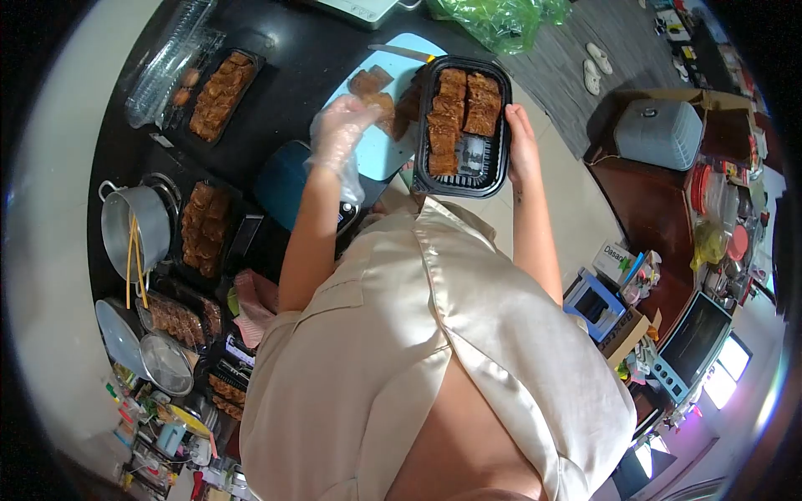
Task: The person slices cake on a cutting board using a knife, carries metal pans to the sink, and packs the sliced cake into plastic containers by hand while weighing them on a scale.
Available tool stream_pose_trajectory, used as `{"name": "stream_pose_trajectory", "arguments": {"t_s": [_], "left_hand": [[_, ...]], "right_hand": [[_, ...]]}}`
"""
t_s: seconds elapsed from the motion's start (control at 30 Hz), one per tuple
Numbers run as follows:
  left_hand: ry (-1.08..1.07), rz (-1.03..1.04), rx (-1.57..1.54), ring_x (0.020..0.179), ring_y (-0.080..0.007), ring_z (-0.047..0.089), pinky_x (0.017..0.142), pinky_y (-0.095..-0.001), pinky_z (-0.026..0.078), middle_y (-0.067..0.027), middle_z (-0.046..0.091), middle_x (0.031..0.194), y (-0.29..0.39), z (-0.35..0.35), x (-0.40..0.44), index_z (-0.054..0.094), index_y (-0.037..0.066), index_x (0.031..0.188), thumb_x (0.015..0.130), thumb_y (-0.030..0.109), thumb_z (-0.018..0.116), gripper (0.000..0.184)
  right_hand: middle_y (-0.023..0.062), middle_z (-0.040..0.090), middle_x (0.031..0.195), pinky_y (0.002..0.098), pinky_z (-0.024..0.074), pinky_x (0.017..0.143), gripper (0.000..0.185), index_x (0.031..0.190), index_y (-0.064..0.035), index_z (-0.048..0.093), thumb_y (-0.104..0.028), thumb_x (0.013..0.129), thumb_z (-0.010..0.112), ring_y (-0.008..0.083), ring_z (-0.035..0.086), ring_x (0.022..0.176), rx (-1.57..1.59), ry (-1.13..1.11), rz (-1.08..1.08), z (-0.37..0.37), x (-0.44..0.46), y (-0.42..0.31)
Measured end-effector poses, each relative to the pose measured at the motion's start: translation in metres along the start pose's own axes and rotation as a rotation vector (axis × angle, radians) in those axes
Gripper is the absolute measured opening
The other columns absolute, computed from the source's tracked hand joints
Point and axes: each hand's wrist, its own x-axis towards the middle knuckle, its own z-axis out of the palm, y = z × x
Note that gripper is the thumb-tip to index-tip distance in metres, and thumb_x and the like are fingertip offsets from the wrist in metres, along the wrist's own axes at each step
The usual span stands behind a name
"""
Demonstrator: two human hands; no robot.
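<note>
My right hand [523, 146] is bare and grips the right edge of a black tray [493, 179], held up and partly filled with brown glazed pieces [447, 113] in two columns; its lower right part shows bare ridged plastic. My left hand [341, 129], in a clear plastic glove, reaches over a light blue cutting board [376, 159]. Its fingers are pressed together at a brown piece [383, 108]; whether they grip it is hard to tell. More pieces lie on the board, some partly behind the tray. A knife [401, 53] rests at the board's far edge.
On the dark counter at left are a filled tray [222, 96], clear lids [163, 75], another filled tray [205, 230], a metal pot [150, 225] with chopsticks [134, 259], and a sieve [167, 365]. A green plastic bag [493, 21] lies at the far edge.
</note>
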Motion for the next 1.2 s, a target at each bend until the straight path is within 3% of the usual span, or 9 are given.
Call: {"name": "stream_pose_trajectory", "arguments": {"t_s": [0.07,0.33,0.5,0.6,0.63,0.67,0.77,1.0,1.2], "left_hand": [[-0.011,-0.021,-0.457,0.057,-0.0032,0.043,0.051,-0.0193,0.035,0.0029,0.053,0.065,0.025,-0.011,-0.018,0.056,0.007,0.073,0.073,0.014,0.073,0.019],[-0.057,0.006,-0.457,0.056,-0.0023,0.046,0.049,-0.0173,0.035,0.0034,0.053,0.064,0.077,-0.031,-0.051,0.055,0.008,0.074,0.073,0.008,0.071,0.016],[0.096,-0.144,-0.006,0.063,-0.0087,0.055,0.060,-0.0240,0.044,-0.0017,0.060,0.068,0.020,-0.030,-0.025,0.061,0.007,0.077,0.070,0.024,0.073,0.022],[0.024,-0.091,0.099,0.065,-0.0084,0.053,0.061,-0.0239,0.045,0.0002,0.058,0.070,-0.020,-0.010,-0.005,0.059,0.007,0.079,0.076,0.020,0.071,0.018],[0.073,-0.138,0.311,0.079,-0.0268,0.064,0.072,-0.0348,0.049,-0.0108,0.066,0.081,-0.018,-0.006,-0.007,0.065,0.008,0.079,0.070,0.027,0.068,0.021],[0.065,-0.136,0.311,0.079,-0.0268,0.064,0.072,-0.0348,0.049,-0.0108,0.066,0.081,-0.017,-0.007,-0.009,0.065,0.008,0.079,0.070,0.027,0.068,0.021],[0.158,0.261,0.435,0.083,-0.0311,0.062,0.075,-0.0384,0.048,-0.0127,0.065,0.085,-0.016,-0.014,-0.010,0.065,0.007,0.083,0.070,0.025,0.066,0.021],[0.286,0.323,0.551,0.089,-0.0325,0.058,0.082,-0.0410,0.045,-0.0142,0.063,0.092,0.033,-0.012,-0.012,0.065,0.008,0.087,0.073,0.026,0.064,0.023],[0.173,0.488,0.448,0.090,-0.0295,0.060,0.083,-0.0399,0.046,-0.0139,0.065,0.092,0.044,-0.008,0.010,0.066,0.009,0.091,0.075,0.024,0.062,0.023]], "right_hand": [[-0.0035,0.052,0.083,0.0208,0.0417,0.069,0.016,0.092,-0.0099,0.050,-0.023,0.097,0.044,0.0052,0.048,0.075,0.012,-0.015,0.006,0.005,0.001,0.000],[-0.0031,0.052,0.086,0.0207,0.0414,0.072,0.015,0.098,-0.0087,0.051,-0.022,0.095,0.046,0.0052,0.049,0.080,0.022,-0.114,0.021,0.022,0.010,0.005],[-0.0039,0.054,0.087,0.0214,0.0402,0.076,0.016,0.096,-0.0108,0.054,-0.026,0.094,0.049,0.0068,0.049,0.082,-0.060,-0.038,-0.055,0.003,0.020,0.004],[-0.0037,0.054,0.086,0.0222,0.0420,0.075,0.015,0.096,-0.0105,0.053,-0.025,0.094,0.049,0.0069,0.051,0.083,-0.055,0.009,-0.075,-0.022,0.019,-0.011],[-0.0038,0.054,0.085,0.0218,0.0425,0.073,0.015,0.094,-0.0107,0.052,-0.025,0.095,0.047,0.0069,0.051,0.081,-0.018,0.015,-0.072,-0.028,0.016,-0.015],[-0.0041,0.053,0.083,0.0214,0.0425,0.071,0.015,0.092,-0.0108,0.051,-0.024,0.096,0.046,0.0069,0.051,0.078,-0.035,0.026,-0.087,-0.035,0.014,-0.019],[-0.0035,0.053,0.083,0.0217,0.0424,0.071,0.015,0.093,-0.0100,0.051,-0.024,0.096,0.046,0.0072,0.051,0.077,-0.034,0.095,-0.108,-0.047,0.009,-0.020],[-0.0027,0.054,0.083,0.0223,0.0424,0.071,0.017,0.096,-0.0097,0.052,-0.026,0.095,0.046,0.0074,0.051,0.078,0.006,0.139,-0.110,-0.034,-0.008,-0.024],[-0.0032,0.053,0.082,0.0225,0.0435,0.070,0.015,0.090,-0.0103,0.051,-0.023,0.096,0.045,0.0074,0.051,0.075,0.064,0.163,-0.118,-0.055,-0.007,-0.020]]}}
